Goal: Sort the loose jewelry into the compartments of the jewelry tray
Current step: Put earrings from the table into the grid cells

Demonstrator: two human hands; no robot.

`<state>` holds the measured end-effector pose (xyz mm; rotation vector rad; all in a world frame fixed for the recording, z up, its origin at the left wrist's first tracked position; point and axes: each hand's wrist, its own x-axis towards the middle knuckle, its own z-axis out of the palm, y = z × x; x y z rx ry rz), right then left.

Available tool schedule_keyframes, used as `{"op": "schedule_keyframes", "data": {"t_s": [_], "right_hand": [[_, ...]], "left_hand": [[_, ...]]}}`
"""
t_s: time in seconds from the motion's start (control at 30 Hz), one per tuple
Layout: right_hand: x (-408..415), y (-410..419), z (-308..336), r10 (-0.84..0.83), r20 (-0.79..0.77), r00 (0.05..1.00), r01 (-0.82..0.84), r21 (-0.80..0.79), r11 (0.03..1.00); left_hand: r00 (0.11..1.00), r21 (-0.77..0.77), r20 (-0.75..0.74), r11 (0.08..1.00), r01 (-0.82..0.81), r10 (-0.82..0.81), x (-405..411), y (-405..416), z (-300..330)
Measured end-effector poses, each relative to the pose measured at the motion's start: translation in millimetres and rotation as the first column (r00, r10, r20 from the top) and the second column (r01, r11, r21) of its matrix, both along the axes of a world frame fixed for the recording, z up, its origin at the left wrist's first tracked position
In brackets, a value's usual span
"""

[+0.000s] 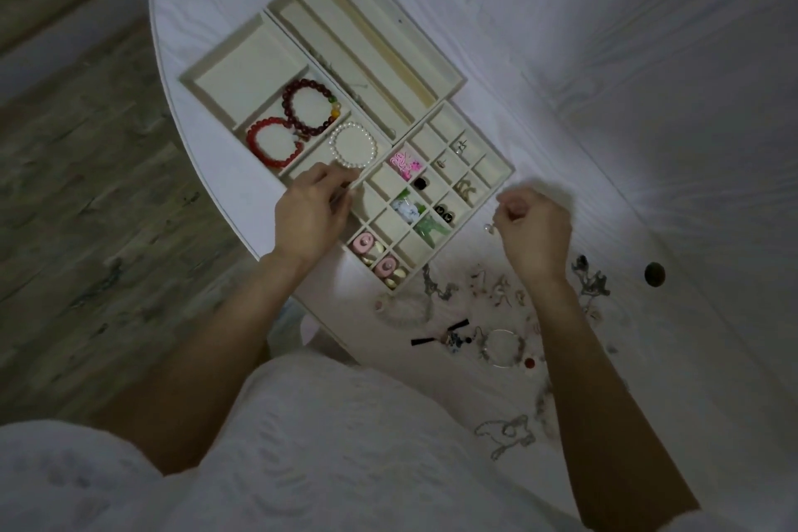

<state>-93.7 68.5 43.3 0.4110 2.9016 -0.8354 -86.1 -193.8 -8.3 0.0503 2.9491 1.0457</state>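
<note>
Evidently the cream felt-lined jewelry tray (436,69) is laid out by size: the wide compartments on its left take bracelets, so the dark red bead bracelet (309,108), the bright red bead bracelet (273,141) and the white pearl bracelet (353,145) lie flat there, while the grid of small square cells on the right keeps little pieces apart, such as the pink round earrings (375,256) in the nearest cells and the pink flower piece (404,162) farther up. The left hand (311,214) reaches palm down over the tray's near edge, its fingertips bent onto the rim just beside the pearl bracelet, most likely to steady the tray or nudge that bracelet into place; whether it pinches anything I cannot tell. The right hand (533,229) hangs above the white round table (604,56), just right of the grid, fingers curled into a loose fist that pinches a small clear-drop earring (490,228) dangling toward the cells. The unsorted pile of loose chains and trinkets (496,315) lies on the table near the person, under that forearm.
</note>
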Motion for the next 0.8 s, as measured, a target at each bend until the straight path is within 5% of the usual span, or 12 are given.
{"op": "schedule_keyframes", "data": {"t_s": [0.23, 0.67, 0.8], "right_hand": [[-85.5, -47.8, 3.1, 0.304, -0.046, 0.951, -0.308, -0.122, 0.944], [-96.1, -62.6, -27.2, 0.676, -0.085, 0.732, -0.627, 0.305, 0.717], [-99.4, -61.7, -29.3, 0.647, -0.09, 0.757, -0.581, 0.361, 0.73]], "left_hand": [[1.0, -0.004, 0.005, 1.0, -0.026, 0.026, 0.9, 1.0, 0.0], [1.0, -0.021, 0.009, 1.0, -0.008, 0.008, -0.3, 0.5, -1.5], [1.0, -0.014, 0.018, 1.0, -0.006, 0.006, -0.1, 0.3, -1.6]]}}
